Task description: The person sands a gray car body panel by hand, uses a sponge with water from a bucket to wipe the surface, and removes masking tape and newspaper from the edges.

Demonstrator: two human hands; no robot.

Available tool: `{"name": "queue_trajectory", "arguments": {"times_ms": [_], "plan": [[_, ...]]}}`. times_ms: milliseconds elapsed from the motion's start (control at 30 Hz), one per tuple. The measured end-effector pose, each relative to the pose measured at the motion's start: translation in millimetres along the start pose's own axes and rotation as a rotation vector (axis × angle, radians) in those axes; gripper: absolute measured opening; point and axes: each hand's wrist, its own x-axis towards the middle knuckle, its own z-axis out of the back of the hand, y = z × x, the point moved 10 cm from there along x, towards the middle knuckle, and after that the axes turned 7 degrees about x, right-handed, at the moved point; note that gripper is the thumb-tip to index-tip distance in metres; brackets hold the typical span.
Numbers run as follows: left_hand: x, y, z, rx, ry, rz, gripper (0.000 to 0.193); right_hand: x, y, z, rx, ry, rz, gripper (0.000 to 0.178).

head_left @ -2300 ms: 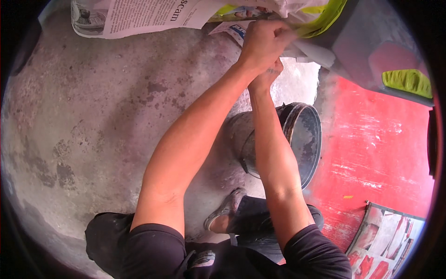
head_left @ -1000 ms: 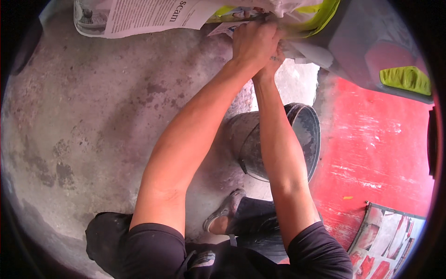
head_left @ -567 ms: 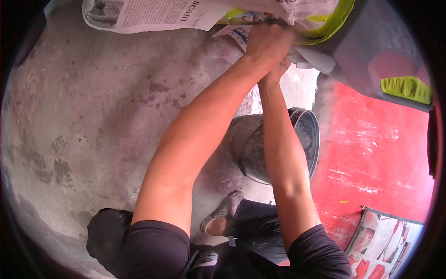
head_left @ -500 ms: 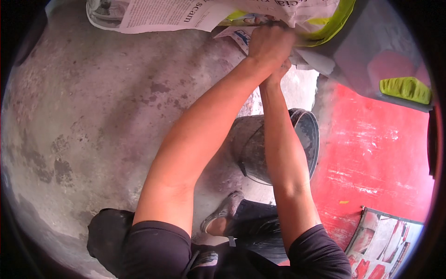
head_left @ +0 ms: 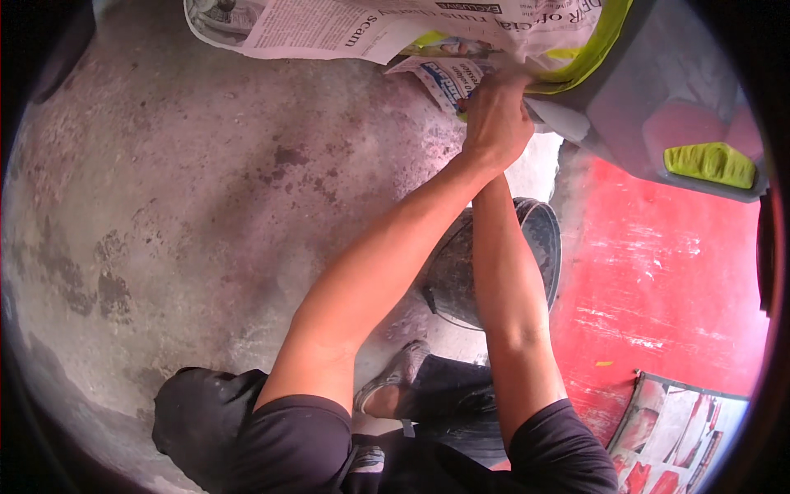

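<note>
My left hand (head_left: 499,119) is closed at the lower edge of a newspaper sheet (head_left: 329,31), where yellow-green masking tape (head_left: 594,53) borders a grey panel (head_left: 617,107). Its fingertips are smeared by motion, and what they hold cannot be made out. A loose newspaper flap (head_left: 440,78) hangs just left of that hand. My right forearm (head_left: 508,255) reaches up beneath the left wrist, and the right hand is hidden behind the left one. A pale strip of paper (head_left: 559,120) sticks out beside the knuckles, along the panel's edge.
A dark, stained bucket (head_left: 539,247) with a wire handle stands behind my right forearm. Red-painted surface (head_left: 658,263) lies to the right, with a printed picture sheet (head_left: 679,428) at lower right. A yellow-green taped patch (head_left: 709,163) marks the panel. Stained concrete floor (head_left: 181,214) spreads left.
My left hand has shifted down and to the right in the picture and now covers the right hand, which showed partly below it. The newspaper sits slightly lower in view.
</note>
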Motion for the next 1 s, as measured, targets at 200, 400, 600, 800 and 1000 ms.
{"name": "queue_trajectory", "arguments": {"times_ms": [200,400,600,800,1000], "plan": [[-3,5,-8,-0.028,0.085,0.046,0.037,-3,5,1,-0.015,0.011,-0.007,0.017],[-4,-6,-1,-0.075,0.078,0.006,0.043,-8,8,2,-0.015,0.021,-0.02,0.017],[-8,-13,-1,-0.19,0.066,0.004,0.047,-10,12,6,-0.045,0.036,-0.025,0.017],[-12,-14,-4,-0.346,0.074,0.047,0.054,-13,12,8,-0.049,0.053,-0.037,0.018],[-14,-11,-6,-0.424,0.071,0.092,0.051,-16,13,11,-0.048,0.062,-0.046,0.018]]}}
